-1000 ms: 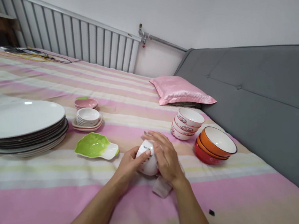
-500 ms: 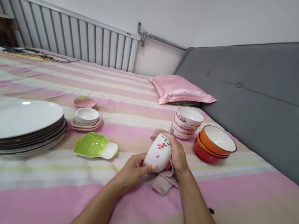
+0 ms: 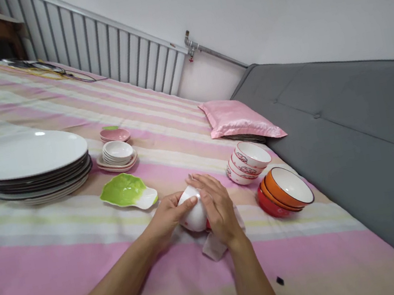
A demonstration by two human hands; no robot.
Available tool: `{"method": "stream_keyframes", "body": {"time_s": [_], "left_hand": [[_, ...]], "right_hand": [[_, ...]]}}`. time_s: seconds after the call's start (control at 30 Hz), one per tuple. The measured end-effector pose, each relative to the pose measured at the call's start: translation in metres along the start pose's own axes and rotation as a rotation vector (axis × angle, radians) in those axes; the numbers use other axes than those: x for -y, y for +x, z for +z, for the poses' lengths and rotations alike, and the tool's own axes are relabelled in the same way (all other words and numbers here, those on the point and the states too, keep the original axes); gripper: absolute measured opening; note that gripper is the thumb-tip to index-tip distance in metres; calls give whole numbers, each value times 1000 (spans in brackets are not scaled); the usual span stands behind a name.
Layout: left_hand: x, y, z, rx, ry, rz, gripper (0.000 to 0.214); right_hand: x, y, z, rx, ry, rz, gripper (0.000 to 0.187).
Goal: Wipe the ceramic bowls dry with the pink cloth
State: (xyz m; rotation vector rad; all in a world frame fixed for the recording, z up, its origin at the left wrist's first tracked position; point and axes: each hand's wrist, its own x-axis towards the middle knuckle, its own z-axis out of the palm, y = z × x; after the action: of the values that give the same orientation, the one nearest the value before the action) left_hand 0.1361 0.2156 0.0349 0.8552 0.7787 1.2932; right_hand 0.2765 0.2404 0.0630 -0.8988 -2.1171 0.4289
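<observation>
A small white bowl [image 3: 192,214] is tilted on its side between my two hands, above the bedspread. My left hand [image 3: 171,215] grips its near left side, thumb on the outer wall. My right hand [image 3: 215,208] curves over the bowl's right side, fingers bent and close together, with a pale pink cloth [image 3: 213,247] under it. Cloth shows below and right of that hand; the part under the palm is hidden. A bit of red shows between bowl and right hand. Left of my hands lies a green leaf-shaped dish [image 3: 123,191].
Stacked large plates [image 3: 23,157] stand at left, with small white dishes [image 3: 118,151] and pink dishes [image 3: 115,135] nearby. To the right are stacked white bowls [image 3: 249,161] and orange and red bowls [image 3: 280,196]. A pink pillow [image 3: 239,118] rests by the grey headboard [image 3: 350,130].
My right hand has swung left over the bowl and now covers much of it. The bowl has turned, so its red flower print is mostly out of sight.
</observation>
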Motion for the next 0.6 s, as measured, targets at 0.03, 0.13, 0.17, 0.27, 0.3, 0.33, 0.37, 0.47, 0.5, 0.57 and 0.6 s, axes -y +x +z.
{"method": "stream_keyframes", "body": {"time_s": [0.03,0.13,0.17,0.27,0.3,0.33,0.37,0.47,0.5,0.57,0.6], "left_hand": [[0,1,0,0,-1,11,44],[1,2,-1,16,-3,40,41],[1,2,-1,16,-3,43,41],[1,1,-1,-16,41,27,43],[1,1,0,-29,72,13,44],[1,0,0,-28,105,-8,45],[1,0,1,-7,135,-35,45],[3,-2,0,123,202,-116,43],[5,-2,0,151,224,-133,42],[8,-2,-2,179,258,-152,41],[9,-1,-4,190,268,-161,41]], "right_hand": [[3,0,0,14,-43,-9,41],[8,0,1,45,-113,-22,41],[9,0,1,49,-118,-25,41],[7,0,1,34,-99,-27,41],[5,0,1,25,-81,-27,41],[2,0,0,14,-55,-25,42],[0,-1,0,-1,-20,-20,43],[-11,-2,-1,-70,170,38,46],[-14,-2,-2,-101,264,81,46],[-20,-2,-2,-163,459,194,46],[-22,-2,-3,-190,540,252,46]]}}
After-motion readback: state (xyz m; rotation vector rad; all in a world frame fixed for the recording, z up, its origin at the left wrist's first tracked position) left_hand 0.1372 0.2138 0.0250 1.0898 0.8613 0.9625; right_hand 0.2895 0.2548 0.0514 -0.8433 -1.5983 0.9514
